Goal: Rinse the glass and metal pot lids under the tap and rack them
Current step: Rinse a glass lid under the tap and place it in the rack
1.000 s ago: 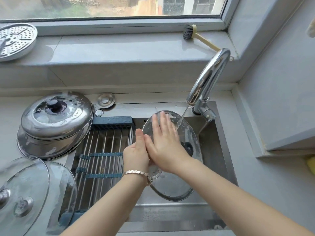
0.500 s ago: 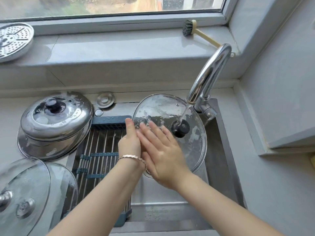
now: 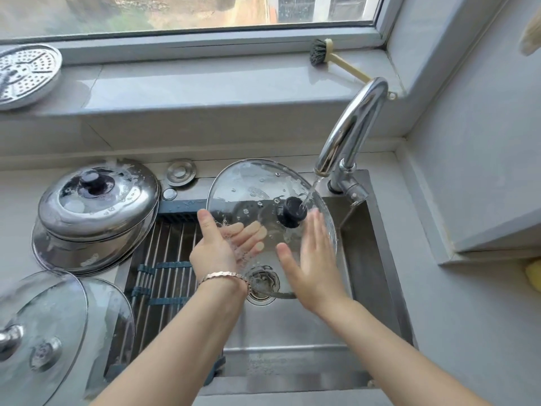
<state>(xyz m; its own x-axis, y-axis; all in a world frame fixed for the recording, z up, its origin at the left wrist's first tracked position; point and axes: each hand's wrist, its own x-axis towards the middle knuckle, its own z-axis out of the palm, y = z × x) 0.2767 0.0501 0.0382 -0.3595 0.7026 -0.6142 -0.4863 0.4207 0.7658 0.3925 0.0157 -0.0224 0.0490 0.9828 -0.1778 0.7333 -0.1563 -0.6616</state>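
A glass lid [image 3: 251,183] with a black knob [image 3: 291,212] is held tilted over the sink [image 3: 371,259], knob side up. Water from the chrome tap [image 3: 351,127] falls on the knob. My left hand [image 3: 216,247] grips the lid's left rim, thumb on top and fingers showing through the glass from below. My right hand [image 3: 310,259] lies flat, fingers straight, against the lid's right side just below the knob. A domed metal lid [image 3: 96,200] stacked on other metal lids sits on the counter at left. Two more glass lids [image 3: 44,317] lean at the lower left.
A roll-up drying rack [image 3: 164,244] covers the sink's left part, and the drain [image 3: 263,285] lies under the held lid. On the windowsill are a perforated steamer plate [image 3: 26,74] and a dish brush [image 3: 322,54]. A yellow sponge [image 3: 532,276] sits at the right edge.
The lid has been turned knob side up and moved under the water stream. My right hand slid from the lid's left part to the right of the knob.
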